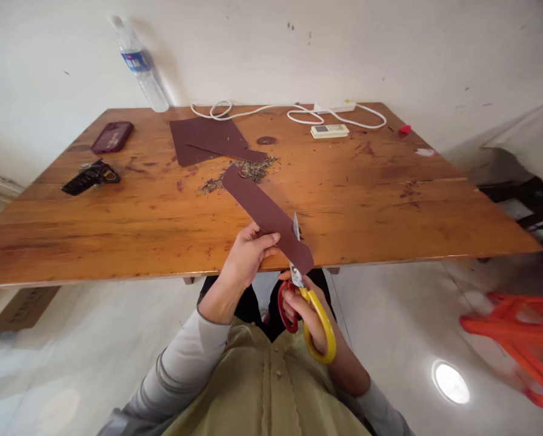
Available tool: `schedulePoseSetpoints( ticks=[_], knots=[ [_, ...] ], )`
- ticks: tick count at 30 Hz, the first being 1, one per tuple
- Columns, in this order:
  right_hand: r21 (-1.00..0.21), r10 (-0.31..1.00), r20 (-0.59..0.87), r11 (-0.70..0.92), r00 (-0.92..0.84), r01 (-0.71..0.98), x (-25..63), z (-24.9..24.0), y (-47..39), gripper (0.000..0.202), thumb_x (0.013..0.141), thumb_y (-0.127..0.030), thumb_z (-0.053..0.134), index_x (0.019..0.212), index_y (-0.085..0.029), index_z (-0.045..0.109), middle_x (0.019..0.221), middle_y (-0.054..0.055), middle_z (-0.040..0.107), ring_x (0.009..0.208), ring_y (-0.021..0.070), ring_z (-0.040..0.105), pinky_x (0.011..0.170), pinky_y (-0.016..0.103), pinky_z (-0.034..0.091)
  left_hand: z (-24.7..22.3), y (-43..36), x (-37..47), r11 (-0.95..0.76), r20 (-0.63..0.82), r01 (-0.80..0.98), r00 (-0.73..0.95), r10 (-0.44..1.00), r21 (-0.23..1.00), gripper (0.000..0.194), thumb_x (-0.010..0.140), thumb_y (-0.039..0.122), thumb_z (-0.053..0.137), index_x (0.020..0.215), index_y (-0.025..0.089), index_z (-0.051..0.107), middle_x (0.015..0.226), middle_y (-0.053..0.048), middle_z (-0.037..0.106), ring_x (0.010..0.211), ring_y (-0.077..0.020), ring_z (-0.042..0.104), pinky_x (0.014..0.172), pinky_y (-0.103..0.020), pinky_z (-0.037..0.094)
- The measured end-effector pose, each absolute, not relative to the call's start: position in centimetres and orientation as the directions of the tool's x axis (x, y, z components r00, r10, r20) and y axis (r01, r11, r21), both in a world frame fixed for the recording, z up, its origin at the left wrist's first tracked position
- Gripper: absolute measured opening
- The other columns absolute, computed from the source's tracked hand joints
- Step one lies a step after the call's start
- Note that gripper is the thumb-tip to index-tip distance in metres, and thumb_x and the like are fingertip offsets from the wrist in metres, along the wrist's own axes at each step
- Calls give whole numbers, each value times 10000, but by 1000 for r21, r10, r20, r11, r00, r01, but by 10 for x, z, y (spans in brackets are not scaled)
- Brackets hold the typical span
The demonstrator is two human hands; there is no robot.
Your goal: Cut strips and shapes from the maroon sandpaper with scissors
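Observation:
My left hand (251,251) pinches a long maroon strip of paper or card (265,209) between thumb and fingers, near the table's front edge. The strip slants from upper left to lower right, and its ends have trimmed corners. In my right hand (305,309) are scissors (319,327) with one yellow and one red handle loop. Their blades point up and straddle the strip near its lower right end, one blade tip showing above it. Farther back lie a larger maroon sheet (194,136) and a narrow maroon strip (230,151), beside a pile of small dry shreds (253,169).
On the wooden table (380,200) are a plastic bottle (139,66), a maroon phone case (112,137), a bunch of keys (91,177), a white remote (329,131) and a white power strip (335,108) with its cord. An orange stool (517,327) stands at right.

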State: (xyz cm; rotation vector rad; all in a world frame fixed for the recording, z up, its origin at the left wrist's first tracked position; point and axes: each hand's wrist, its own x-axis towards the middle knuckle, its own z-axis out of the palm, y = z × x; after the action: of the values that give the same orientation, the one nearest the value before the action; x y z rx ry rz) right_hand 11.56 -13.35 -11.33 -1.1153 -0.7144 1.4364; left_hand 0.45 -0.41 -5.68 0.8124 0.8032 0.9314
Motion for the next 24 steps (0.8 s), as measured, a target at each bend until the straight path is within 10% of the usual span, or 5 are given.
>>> schedulePoseSetpoints(
  ticks=[24],
  knots=[
    [-956,978,-179,-199,109,215,155,-131,-165,304,933,-430,688,1131,-218,777,698,-15,567,575,158,505,538,271,425,-71,-1,11,107,-71,-479,94,993,871,260,730,356,852,931,202,792,825,-8,778,697,-155,677,695,-296,559]
  ],
)
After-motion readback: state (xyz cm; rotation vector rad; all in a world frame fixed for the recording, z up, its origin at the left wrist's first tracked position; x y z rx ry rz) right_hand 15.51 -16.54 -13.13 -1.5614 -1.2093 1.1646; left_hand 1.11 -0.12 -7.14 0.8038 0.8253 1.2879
